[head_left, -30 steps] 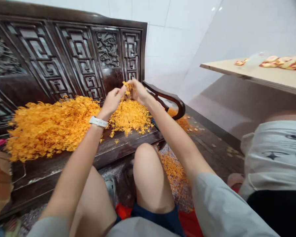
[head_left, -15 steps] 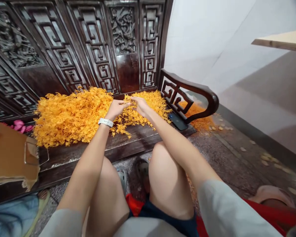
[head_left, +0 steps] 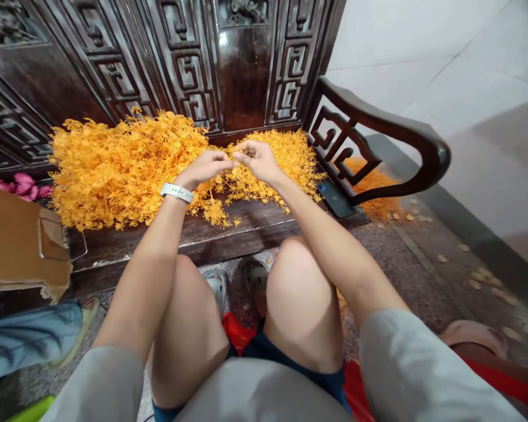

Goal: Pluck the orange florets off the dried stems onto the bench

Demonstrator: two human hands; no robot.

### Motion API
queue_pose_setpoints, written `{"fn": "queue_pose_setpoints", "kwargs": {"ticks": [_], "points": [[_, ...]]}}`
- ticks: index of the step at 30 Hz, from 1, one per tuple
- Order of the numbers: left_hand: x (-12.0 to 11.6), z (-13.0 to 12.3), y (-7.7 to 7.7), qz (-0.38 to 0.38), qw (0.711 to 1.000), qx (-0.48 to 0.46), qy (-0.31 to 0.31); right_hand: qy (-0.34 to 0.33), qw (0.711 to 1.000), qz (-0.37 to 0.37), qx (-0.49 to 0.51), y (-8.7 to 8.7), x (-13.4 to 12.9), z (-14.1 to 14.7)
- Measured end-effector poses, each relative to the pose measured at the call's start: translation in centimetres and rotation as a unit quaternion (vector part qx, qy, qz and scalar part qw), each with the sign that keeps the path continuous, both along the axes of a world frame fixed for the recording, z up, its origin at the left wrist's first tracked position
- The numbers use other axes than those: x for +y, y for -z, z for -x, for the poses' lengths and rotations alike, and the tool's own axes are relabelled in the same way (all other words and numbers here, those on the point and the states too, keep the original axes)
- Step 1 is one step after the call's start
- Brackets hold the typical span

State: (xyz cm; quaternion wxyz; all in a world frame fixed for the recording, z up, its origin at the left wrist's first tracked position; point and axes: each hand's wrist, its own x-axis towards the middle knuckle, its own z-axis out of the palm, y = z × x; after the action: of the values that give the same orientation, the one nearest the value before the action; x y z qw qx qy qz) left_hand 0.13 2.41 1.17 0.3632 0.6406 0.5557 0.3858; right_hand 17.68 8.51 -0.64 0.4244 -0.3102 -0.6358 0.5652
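Angling inward, the left hand [head_left: 203,167] and right hand [head_left: 259,160] nearly meet above orange sprigs [head_left: 127,170], fingers [head_left: 223,156] curled together; any grip cannot be told.

Sprig heap [head_left: 127,170] on bench seat [head_left: 255,231], phone [head_left: 333,198] right, cardboard [head_left: 13,234] left

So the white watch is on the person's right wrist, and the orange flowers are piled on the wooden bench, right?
Not quite: the white watch is on the wrist of the left hand, not the right one, as the head view shows. The rest is right: the orange flowers are piled on the wooden bench.
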Motion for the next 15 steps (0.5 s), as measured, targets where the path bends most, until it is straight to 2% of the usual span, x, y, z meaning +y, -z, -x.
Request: {"fn": "queue_pose_setpoints", "kwargs": {"ticks": [4, 7, 10, 13, 15], "points": [[-0.1, -0.9, 0.7, 0.005, 0.995, -0.092, -0.032, 0.030, 0.998, 0.042, 0.040, 0.2, -0.7, 1.1], [0.0, -1.1, 0.7, -0.011, 0.995, -0.094, -0.033, 0.045, 0.995, 0.062, 0.067, 0.3, -0.8, 1.6], [-0.1, -1.2, 0.1, -0.019, 0.995, -0.097, -0.012, 0.054, 0.990, 0.094, 0.087, 0.1, 0.4, 1.7], [-0.9, -1.6, -0.8, 0.034, 0.991, -0.120, 0.046, 0.147, 0.975, 0.113, 0.122, -0.1, 2.3, 0.8], [-1.4, -1.9, -1.2, 0.035, 0.988, -0.136, 0.063, 0.188, 0.969, 0.106, 0.121, -0.1, 3.0, -0.4]]}}
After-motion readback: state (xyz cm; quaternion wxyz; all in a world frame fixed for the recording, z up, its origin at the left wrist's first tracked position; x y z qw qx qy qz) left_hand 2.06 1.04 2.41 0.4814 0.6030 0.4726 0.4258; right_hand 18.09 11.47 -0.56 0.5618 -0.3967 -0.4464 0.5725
